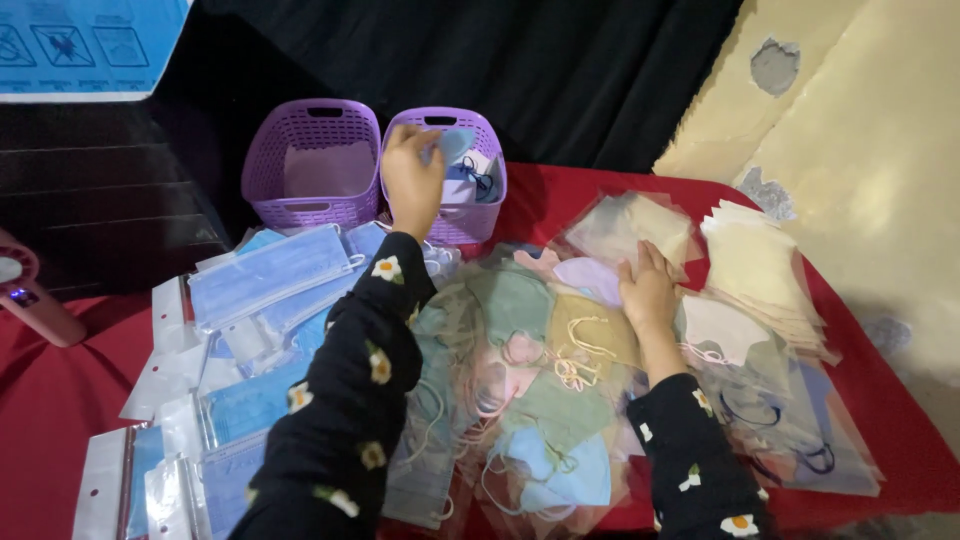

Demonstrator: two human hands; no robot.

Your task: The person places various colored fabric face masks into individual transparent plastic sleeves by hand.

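My left hand (412, 178) is out over the right-hand purple basket (482, 215), fingers curled around a light blue face mask (457, 143) that hangs just above the basket's rim, with other masks already lying inside it. The left purple basket (312, 160) sits just beside it, touching or nearly so, and shows only a pale sheet on its bottom. My right hand (648, 290) lies flat and open, palm down, on the heap of bagged pastel masks (545, 385) spread across the red worktop (560, 200), its fingertips near a beige one (632, 228) at the back. To my mind, doing this well means keeping the blue mask centred over the basket opening before the fingers loosen, so the ear loops don't snag on the woven rim or drape over the edge. The slippery clear sleeves look ready to slide, so I'd keep the flat right hand pressing lightly to pin the heap. To the left lie flat blue surgical masks (270, 275) in packets, well apart from the cream stack (755, 265) at the right edge. I'd watch the loose loops tangling in the middle of the pile.
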